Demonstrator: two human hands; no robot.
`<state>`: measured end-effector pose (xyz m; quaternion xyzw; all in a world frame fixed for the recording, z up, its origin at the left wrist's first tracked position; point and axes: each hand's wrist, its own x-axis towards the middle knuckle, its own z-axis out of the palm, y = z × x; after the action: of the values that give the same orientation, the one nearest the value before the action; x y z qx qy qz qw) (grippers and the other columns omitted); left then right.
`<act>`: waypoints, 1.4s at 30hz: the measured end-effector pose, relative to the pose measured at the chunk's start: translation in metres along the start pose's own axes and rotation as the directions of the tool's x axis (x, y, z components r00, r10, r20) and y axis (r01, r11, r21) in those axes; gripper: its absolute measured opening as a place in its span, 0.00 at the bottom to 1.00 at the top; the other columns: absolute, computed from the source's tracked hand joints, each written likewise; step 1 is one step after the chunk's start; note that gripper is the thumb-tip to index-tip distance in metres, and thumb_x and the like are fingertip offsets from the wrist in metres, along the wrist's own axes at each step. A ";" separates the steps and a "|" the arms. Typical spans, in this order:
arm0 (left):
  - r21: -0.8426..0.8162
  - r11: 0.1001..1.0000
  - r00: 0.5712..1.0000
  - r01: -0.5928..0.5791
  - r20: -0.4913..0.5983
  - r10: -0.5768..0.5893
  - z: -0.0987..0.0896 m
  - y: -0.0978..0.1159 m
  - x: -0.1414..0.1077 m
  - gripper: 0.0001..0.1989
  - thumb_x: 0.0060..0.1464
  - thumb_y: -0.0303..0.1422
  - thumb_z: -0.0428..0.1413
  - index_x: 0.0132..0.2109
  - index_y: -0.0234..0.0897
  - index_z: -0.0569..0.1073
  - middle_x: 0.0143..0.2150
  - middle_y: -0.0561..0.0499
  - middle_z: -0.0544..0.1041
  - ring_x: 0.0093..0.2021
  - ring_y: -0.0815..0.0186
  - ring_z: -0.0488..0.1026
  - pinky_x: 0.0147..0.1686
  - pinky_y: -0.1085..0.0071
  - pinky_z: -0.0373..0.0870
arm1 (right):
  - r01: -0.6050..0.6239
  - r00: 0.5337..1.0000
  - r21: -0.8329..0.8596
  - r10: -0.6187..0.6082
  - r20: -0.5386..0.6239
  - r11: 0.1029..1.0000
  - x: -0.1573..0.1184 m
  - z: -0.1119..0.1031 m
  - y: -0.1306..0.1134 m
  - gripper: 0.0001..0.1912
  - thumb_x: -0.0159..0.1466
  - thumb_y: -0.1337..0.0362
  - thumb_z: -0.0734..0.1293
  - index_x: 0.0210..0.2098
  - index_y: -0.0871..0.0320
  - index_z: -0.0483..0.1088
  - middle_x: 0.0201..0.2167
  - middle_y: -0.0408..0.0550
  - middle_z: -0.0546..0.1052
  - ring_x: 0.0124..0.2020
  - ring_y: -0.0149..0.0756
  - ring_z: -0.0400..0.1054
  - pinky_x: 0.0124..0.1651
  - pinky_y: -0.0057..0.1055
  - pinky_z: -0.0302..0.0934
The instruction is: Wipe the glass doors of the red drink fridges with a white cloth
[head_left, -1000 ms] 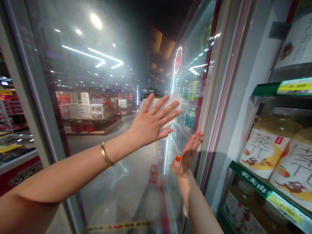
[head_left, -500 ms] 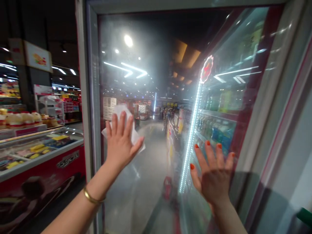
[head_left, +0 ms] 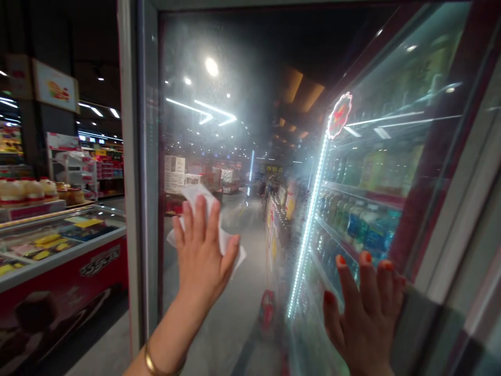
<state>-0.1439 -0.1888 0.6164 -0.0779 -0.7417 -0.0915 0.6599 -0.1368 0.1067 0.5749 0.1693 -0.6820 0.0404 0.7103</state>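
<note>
Glass cooler door [head_left: 250, 104] bars the way to the drink bottles [head_left: 364, 224]; bare glass spans between left hand [head_left: 201, 256] and right hand [head_left: 362, 313], door frame [head_left: 135, 156] far left.

Orange-red nail polish [head_left: 366, 257], gold bangle [head_left: 153, 364] — bare hands [head_left: 201, 256].

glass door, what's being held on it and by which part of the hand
The left hand presses a white tissue flat against the glass door under its fingers and palm; the right hand holds nothing.
</note>
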 end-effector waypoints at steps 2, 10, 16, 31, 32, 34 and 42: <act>-0.038 0.991 0.991 -0.131 0.032 0.132 0.006 0.036 -0.013 0.43 0.73 0.46 0.55 0.85 0.48 0.44 0.87 0.52 0.43 0.87 0.55 0.32 0.84 0.48 0.29 | -0.012 1.000 -0.023 0.012 0.019 1.000 -0.002 0.000 0.000 0.38 0.78 0.56 0.63 0.83 0.47 0.50 0.85 0.45 0.49 0.85 0.51 0.43 0.85 0.58 0.38; 0.115 0.983 0.981 0.143 0.113 -0.156 -0.009 -0.027 -0.100 0.48 0.71 0.44 0.55 0.85 0.44 0.36 0.87 0.42 0.35 0.87 0.47 0.28 0.82 0.38 0.32 | -0.001 0.994 -0.050 0.006 0.112 0.999 -0.006 -0.004 0.004 0.35 0.74 0.58 0.66 0.79 0.50 0.61 0.79 0.58 0.65 0.78 0.65 0.61 0.80 0.74 0.46; 0.115 0.983 0.989 0.144 0.018 -0.147 0.004 0.026 -0.046 0.55 0.69 0.54 0.57 0.85 0.34 0.36 0.86 0.31 0.41 0.86 0.44 0.28 0.82 0.36 0.33 | -0.071 0.996 0.104 0.065 0.061 0.992 -0.008 0.000 0.008 0.42 0.72 0.61 0.71 0.81 0.43 0.55 0.81 0.53 0.62 0.79 0.66 0.58 0.80 0.75 0.43; -0.041 0.998 0.999 -0.047 -0.018 0.047 0.009 0.056 -0.007 0.48 0.73 0.52 0.51 0.85 0.35 0.38 0.86 0.37 0.44 0.87 0.53 0.33 0.84 0.46 0.38 | -0.020 1.000 -0.009 0.021 0.018 1.000 -0.003 0.004 0.005 0.41 0.72 0.60 0.71 0.81 0.49 0.56 0.79 0.59 0.65 0.75 0.69 0.64 0.77 0.74 0.53; -0.036 0.988 0.988 -0.152 0.030 0.153 0.009 0.066 -0.024 0.48 0.72 0.53 0.52 0.85 0.37 0.41 0.86 0.40 0.48 0.87 0.55 0.36 0.84 0.51 0.39 | -0.002 1.000 -0.014 0.002 0.007 1.000 -0.003 0.004 0.006 0.41 0.73 0.61 0.71 0.81 0.50 0.56 0.78 0.59 0.65 0.75 0.69 0.65 0.76 0.74 0.55; 0.005 0.974 0.969 -0.228 0.099 0.226 0.005 0.062 -0.065 0.46 0.70 0.52 0.55 0.85 0.44 0.45 0.85 0.46 0.52 0.87 0.59 0.38 0.84 0.58 0.36 | 0.034 0.999 -0.023 -0.034 0.008 0.999 -0.003 0.004 0.008 0.42 0.72 0.62 0.71 0.81 0.51 0.55 0.78 0.61 0.65 0.75 0.70 0.65 0.74 0.76 0.56; 0.048 0.987 0.988 0.156 -0.004 -0.156 -0.001 -0.007 -0.011 0.49 0.72 0.52 0.53 0.85 0.41 0.38 0.87 0.37 0.38 0.87 0.46 0.29 0.82 0.36 0.37 | 0.001 1.000 0.007 -0.002 0.028 1.000 -0.004 0.004 0.008 0.44 0.71 0.61 0.74 0.81 0.49 0.55 0.80 0.59 0.62 0.78 0.71 0.60 0.79 0.75 0.50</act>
<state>-0.1430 -0.1963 0.6051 -0.0038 -0.7473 -0.1248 0.6526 -0.1426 0.1135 0.5722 0.1727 -0.6916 0.0398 0.7002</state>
